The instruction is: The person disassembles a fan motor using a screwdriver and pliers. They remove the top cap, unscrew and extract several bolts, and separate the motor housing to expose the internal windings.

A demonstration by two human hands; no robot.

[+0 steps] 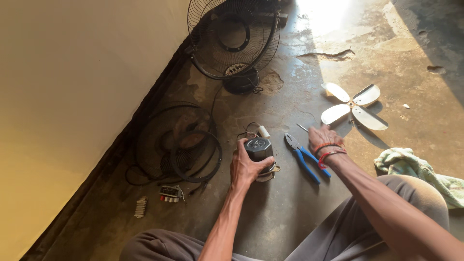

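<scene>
- Head view, far left: a pale wall (72, 96) meets the stained concrete floor (290, 212), and a small white ribbed part (140, 207) lies near its foot, with a switch block (170, 193) and its coloured buttons just beside.
- Next along, a wire fan guard (179, 145) lies flat on the floor, and a second guard (232, 36) stands upright further back.
- Centre: the left hand (245, 166) has its grip clamped around the fan motor (259, 150), a dark housing with loose wires behind it, resting on the floor in front of the person's knees.
- That motor looks dense, heavy and rigid; I judge the round body the safest place to hold, not the thin wires or shaft.
- Just right, blue-handled pliers (302, 155) lie on the floor.
- The right hand (325, 136), with red wrist threads, reaches down beside the pliers near a thin metal rod (302, 127); I cannot tell whether its grip is closed.
- Further right lie a four-bladed fan blade (353, 106) and a green cloth (415, 169).
</scene>
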